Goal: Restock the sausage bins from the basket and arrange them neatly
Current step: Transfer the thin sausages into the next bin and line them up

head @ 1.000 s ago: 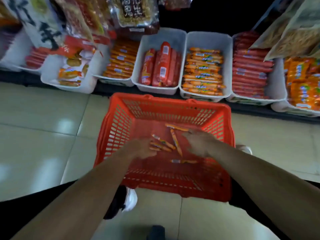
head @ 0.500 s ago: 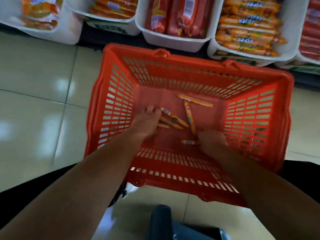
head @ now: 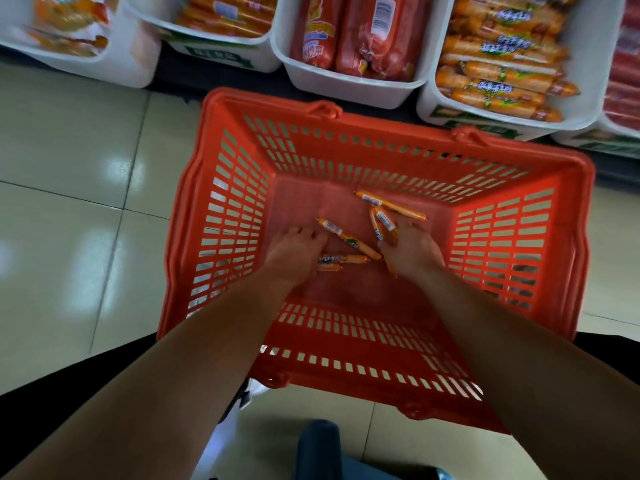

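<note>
Since half a second ago the right hand [head: 410, 252] has been brought forward from the lone sausage near the basket's near side to the pair lying farther in, and the view has been drawn closer over the basket [head: 346, 344].

The thin orange sausages [head: 349, 239] are scattered on the basket floor, a few crossing one another, the farthest [head: 391, 205] lying apart toward the back wall. The step in hand is judged to be gathering these last pieces. It would be done well if they were swept together and turned parallel before being lifted, so that one tidy bundle could be laid into the bin of matching orange sausages [head: 498, 74] just beyond the basket's far right corner.

The left hand [head: 294, 251] is laid palm down over two short sausages, its grip loosely curled and not yet closed on anything visible. The right grip is half closed, its fingertips resting on the upright pair; whether one is actually pinched cannot be told. The tiled floor [head: 69, 202] surrounds the basket.
</note>
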`<state>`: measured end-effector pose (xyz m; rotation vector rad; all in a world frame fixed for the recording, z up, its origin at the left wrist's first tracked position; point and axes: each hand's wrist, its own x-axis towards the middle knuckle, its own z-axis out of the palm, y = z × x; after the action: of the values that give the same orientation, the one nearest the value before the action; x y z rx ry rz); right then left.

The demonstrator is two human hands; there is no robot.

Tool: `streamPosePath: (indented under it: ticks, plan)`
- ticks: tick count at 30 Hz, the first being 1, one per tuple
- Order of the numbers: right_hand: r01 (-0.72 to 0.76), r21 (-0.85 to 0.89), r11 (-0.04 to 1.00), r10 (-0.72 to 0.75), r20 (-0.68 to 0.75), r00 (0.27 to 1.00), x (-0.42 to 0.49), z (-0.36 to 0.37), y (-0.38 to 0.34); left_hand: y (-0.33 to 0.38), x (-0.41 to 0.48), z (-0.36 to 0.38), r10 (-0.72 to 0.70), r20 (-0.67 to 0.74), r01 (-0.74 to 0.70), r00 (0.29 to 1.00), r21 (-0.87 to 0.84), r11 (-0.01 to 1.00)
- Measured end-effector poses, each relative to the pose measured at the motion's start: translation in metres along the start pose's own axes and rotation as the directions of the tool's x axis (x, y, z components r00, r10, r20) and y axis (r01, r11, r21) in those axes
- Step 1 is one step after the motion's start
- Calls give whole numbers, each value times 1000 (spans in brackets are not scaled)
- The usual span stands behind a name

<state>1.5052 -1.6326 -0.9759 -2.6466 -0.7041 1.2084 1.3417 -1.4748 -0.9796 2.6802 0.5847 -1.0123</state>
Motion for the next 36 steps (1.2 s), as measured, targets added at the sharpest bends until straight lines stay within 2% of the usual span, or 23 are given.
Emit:
streamPosePath:
  ticks: [5,11,15,19,27,32,36]
  plan:
    - [-38,-6,999,38,-12,999,12,18,-6,3,0,12,-9,21,8,1000,15,1000]
    - [-17,-108,994,6,-100,995,7,0,-1,-5,9,2,57,122,-33,991,-187,982]
    - [91,-230,969,-122,-129,984,14,-20,0,-15,3,-13,44,59,-37,997,-117,993]
    - [163,-274,948,-204,-128,971,27,-15,-11,-20,-12,-16,44,3,-44,999,-36,998]
    - [149,-354,923,-207,-133,969,41,-6,-12,-4,-9,7,94,148,-97,984,14,995]
    - [145,-314,938,-172,-58,983,35,-3,-6,6,-6,19,181,92,-190,979,100,977]
    - [147,-104,984,-152,-45,987,29,0,-9,5,-5,18,160,48,-162,986,37,986]
